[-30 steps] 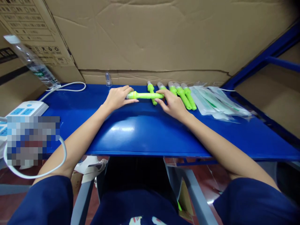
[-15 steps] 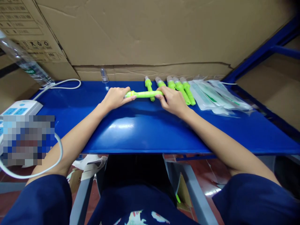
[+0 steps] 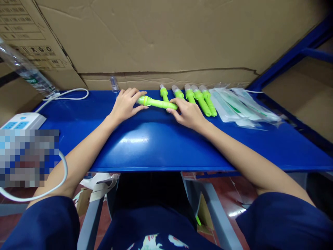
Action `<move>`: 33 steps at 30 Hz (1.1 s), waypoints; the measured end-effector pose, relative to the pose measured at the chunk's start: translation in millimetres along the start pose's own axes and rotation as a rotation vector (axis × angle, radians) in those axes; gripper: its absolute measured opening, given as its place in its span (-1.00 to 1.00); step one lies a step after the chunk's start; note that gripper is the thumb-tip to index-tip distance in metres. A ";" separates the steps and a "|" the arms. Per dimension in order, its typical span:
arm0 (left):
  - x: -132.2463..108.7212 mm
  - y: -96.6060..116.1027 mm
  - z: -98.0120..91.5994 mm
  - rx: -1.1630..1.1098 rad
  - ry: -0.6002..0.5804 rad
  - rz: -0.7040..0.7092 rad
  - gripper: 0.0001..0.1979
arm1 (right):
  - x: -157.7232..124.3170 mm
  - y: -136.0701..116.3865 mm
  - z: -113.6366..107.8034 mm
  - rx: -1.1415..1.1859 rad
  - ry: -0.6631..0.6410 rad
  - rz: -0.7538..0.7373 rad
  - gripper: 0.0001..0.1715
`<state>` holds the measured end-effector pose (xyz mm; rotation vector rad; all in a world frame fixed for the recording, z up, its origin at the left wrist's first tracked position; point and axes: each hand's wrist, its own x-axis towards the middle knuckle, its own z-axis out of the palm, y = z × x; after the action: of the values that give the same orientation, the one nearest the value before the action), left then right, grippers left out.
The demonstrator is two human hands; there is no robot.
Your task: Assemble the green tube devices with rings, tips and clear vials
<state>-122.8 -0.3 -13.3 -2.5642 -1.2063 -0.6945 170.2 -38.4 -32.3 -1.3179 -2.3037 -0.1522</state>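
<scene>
A lime-green plastic tube (image 3: 160, 103) with a clear cap lies crosswise between my hands over the blue table. My right hand (image 3: 188, 113) pinches its plain right end between thumb and fingers. Around the capped left end, my left hand (image 3: 126, 104) has its thumb and fingers spread apart, with the end between them. Part of the cap is hidden by the fingers. Just behind stands out a thinner green tube (image 3: 164, 93), partly covered by the one in hand. Several more capped green tubes (image 3: 205, 100) lie side by side past my right hand.
Flat clear packets (image 3: 239, 107) lie at the right. A small clear cap (image 3: 113, 84) stands at the back left, against the cardboard (image 3: 166, 38). At the left are a water bottle (image 3: 31, 74), a white power strip (image 3: 26, 119) and a looping white cable (image 3: 65, 166).
My left fingers have spread from their grip on the capped end. The tube has tilted, its right end now lower, and my right hand has shifted slightly left with it.
</scene>
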 end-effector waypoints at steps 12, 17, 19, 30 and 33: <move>-2.0 12.6 -2.9 0.039 -0.136 -0.009 -0.38 | 2.1 12.0 4.3 0.044 0.073 0.032 -0.19; -1.7 11.6 -0.1 0.039 -0.122 0.002 -0.37 | 3.3 16.5 4.9 0.067 0.087 0.003 -0.20; -1.3 12.1 0.3 0.051 -0.129 -0.007 -0.38 | 4.5 17.0 2.7 0.068 0.054 0.021 -0.21; 1.3 25.8 -11.3 0.080 -0.162 -0.134 -0.41 | 7.4 9.3 2.6 0.079 0.180 -0.025 -0.34; 2.8 25.7 -11.0 -0.101 -0.190 -0.167 -0.42 | 5.5 4.3 -1.7 -0.071 0.187 -0.102 -0.31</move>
<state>-105.0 -19.1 -2.4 -2.6843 -1.4960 -0.5675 172.1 -32.3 -28.8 -1.1671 -2.2237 -0.3779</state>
